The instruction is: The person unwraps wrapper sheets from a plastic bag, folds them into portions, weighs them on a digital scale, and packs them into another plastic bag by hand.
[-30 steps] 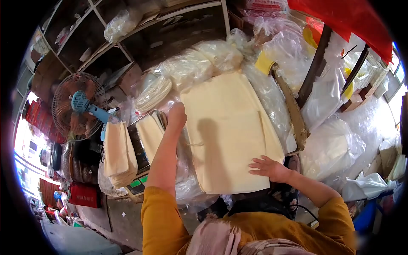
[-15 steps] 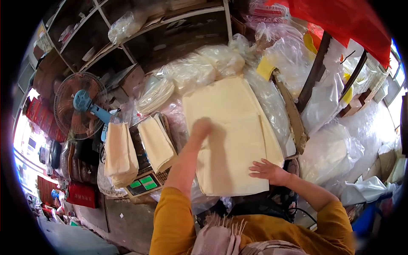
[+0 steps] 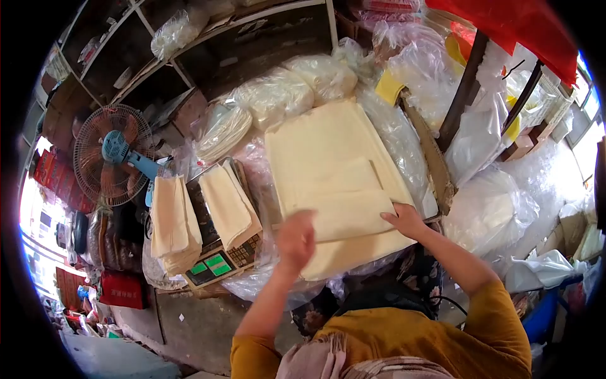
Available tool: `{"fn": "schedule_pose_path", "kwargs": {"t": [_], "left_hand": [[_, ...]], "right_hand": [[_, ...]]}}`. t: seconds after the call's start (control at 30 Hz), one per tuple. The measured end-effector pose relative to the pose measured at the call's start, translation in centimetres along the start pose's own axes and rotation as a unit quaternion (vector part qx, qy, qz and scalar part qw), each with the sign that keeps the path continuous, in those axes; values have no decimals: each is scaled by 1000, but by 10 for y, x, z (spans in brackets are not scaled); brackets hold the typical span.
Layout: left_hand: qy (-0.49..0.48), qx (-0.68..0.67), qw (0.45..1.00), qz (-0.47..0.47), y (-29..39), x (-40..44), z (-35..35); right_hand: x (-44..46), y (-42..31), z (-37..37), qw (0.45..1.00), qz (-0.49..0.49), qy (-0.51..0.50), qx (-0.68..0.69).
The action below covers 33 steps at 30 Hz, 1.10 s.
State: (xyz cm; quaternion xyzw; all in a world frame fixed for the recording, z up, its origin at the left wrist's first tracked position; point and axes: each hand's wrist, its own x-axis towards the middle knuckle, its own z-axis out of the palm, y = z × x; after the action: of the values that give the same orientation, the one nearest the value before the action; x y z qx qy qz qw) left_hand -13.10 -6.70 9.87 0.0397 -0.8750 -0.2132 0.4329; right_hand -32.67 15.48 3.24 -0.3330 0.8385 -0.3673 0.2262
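Note:
A stack of large, thin cream sheets (image 3: 315,142) lies in front of me, and its near part is doubled over into a flap (image 3: 353,218). My left hand (image 3: 297,243) is closed at the left end of this flap, slightly blurred, with fingers curled. At the flap's right end, my right hand (image 3: 407,221) pinches the sheet; its thumb lies along the edge and its other fingers are partly hidden. To the left, folded cream sheets (image 3: 230,205) rest on a digital scale (image 3: 218,265). Another folded pile (image 3: 173,218) sits beside them.
A blue fan (image 3: 117,151) stands at the left. Clear plastic bags (image 3: 271,95) with cream contents lie behind the stack. A cardboard edge (image 3: 429,148) and more plastic bags (image 3: 492,215) flank the right side. Shelves (image 3: 252,44) rise at the back.
The near part of the top sheet has been folded away from me. My left hand has come nearer to my body, and my right hand has moved slightly away and closed on the edge.

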Motion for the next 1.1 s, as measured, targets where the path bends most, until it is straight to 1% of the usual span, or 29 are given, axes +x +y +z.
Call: {"fn": "schedule_pose_path", "kwargs": {"t": [0.03,0.07,0.1,0.17,0.2,0.23,0.3,0.33,0.4,0.5,0.53,0.57,0.6,0.63,0.67,0.7,0.73,0.77,0.8,0.83,0.87,0.9,0.93,0.97,1.0,1.1], "left_hand": [[-108,2,994,27,-2,-19,11],[-210,97,973,25,9,-24,17],[-237,138,962,-6,13,-36,21],[-284,217,931,-67,5,-63,36],[-292,215,930,-63,-2,-67,38],[-291,218,929,-64,-9,-70,41],[-288,223,929,-68,-18,-73,47],[-304,217,926,-61,-25,-74,48],[-337,206,918,-43,-47,-66,44],[-341,76,930,-116,-51,-42,11],[-313,26,924,-218,-46,-34,4],[-280,-24,906,-316,-41,-25,-2],[-244,-75,876,-410,-40,-19,-4],[-171,-99,882,-427,-53,-23,8],[-98,-124,884,-440,-74,-31,31],[-23,-147,881,-449,-85,-31,47],[-41,-15,882,-470,-71,-15,50],[-76,75,919,-380,-67,-11,59],[-108,165,939,-284,-63,-6,68],[-139,252,940,-183,-60,-3,75],[-221,228,920,-228,-78,-22,100],[-202,233,926,-218,-77,-27,105],[-181,240,931,-209,-76,-32,108],[-159,248,935,-199,-77,-33,110],[-166,236,935,-209,-75,-33,110],[-177,182,940,-228,-78,-36,105]], "right_hand": [[2,-2,-1,1000,-6,-1,-22],[6,-7,-1,999,-12,-3,-44],[9,-12,-1,998,-19,-7,-67],[14,-20,-2,997,8,-27,-69],[15,-29,-3,997,22,-36,-68],[16,-39,-4,993,-54,7,-107],[14,-59,-5,958,-205,89,-180],[14,-59,-6,949,-208,19,-235],[14,-54,-11,910,-209,-116,-338],[18,-31,-35,884,-257,-217,-324],[16,-25,-39,886,-314,-180,-290],[17,-23,-41,943,-208,-178,-192],[12,-36,-48,977,-94,-172,-89],[8,-42,-50,987,24,-160,18],[26,-12,-32,998,-6,-33,48],[37,-11,-27,999,37,-10,19],[51,-17,-24,997,79,14,-9],[62,-21,-20,991,121,38,-37],[71,-21,-16,984,109,43,-134],[75,-26,-13,978,105,54,-174],[78,-33,-8,969,100,63,-216],[81,-37,-5,959,93,70,-258],[80,-40,-4,946,-28,97,-308],[77,-43,-1,916,-150,125,-350],[73,-45,5,870,-272,149,-384],[66,-31,23,876,-255,109,-395]]}}
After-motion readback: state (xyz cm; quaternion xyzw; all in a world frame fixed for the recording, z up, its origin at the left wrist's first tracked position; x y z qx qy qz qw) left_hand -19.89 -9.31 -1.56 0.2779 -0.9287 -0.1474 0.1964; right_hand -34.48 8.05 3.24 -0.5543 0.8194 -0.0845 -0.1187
